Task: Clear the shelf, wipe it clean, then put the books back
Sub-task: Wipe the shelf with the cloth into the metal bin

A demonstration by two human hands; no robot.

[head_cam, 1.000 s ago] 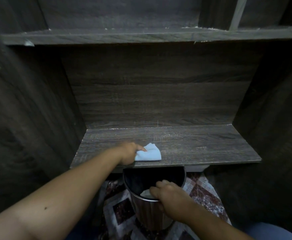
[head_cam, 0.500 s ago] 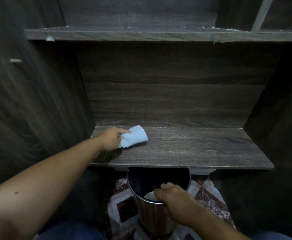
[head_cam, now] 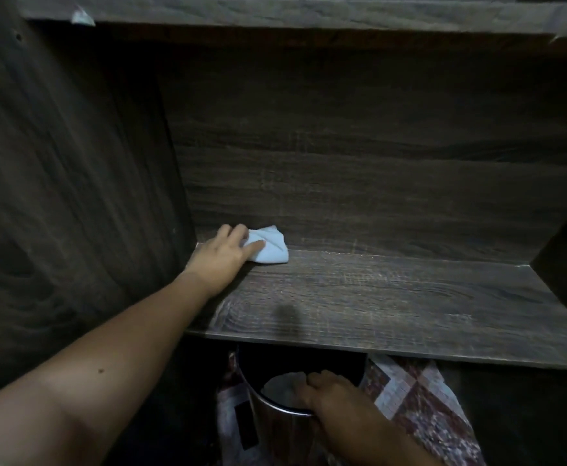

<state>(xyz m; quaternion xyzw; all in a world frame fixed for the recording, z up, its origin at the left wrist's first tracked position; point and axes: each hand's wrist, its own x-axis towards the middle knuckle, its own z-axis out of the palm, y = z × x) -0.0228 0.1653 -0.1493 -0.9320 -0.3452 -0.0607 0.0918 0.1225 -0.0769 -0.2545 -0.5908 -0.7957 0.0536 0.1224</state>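
The left hand (head_cam: 220, 260) reaches in from 7 o'clock to the back left corner of the shelf (head_cam: 393, 307), at about 10 o'clock on its board. There it holds a pale blue cloth (head_cam: 270, 248). The cloth is bunched and lies at 2 o'clock of the hand, resting on the shelf where the board meets the back panel (head_cam: 359, 163), near the left side panel (head_cam: 73, 196). The thumb (head_cam: 257, 246) is stretched across the cloth's near left part. The fingers (head_cam: 233, 232) are bent over its far left edge, so the fabric sits pinched between them, and most of it spills out past the fingertips toward 3 o'clock. The rest of the dark wood-grain board is bare, with faint pale scuffs. The right hand (head_cam: 334, 396) is low at 6 o'clock, below the shelf's front edge. Its fingers are curled over the near rim of a round metal bin (head_cam: 275, 432) and grip it. Something pale (head_cam: 280, 388) lies inside the bin just left of those fingers, too dim to identify. The bin stands on a patterned tiled floor (head_cam: 420, 401). At 12 o'clock an upper board (head_cam: 292, 11) spans the view, with a small pale scrap (head_cam: 82, 17) at its left end.
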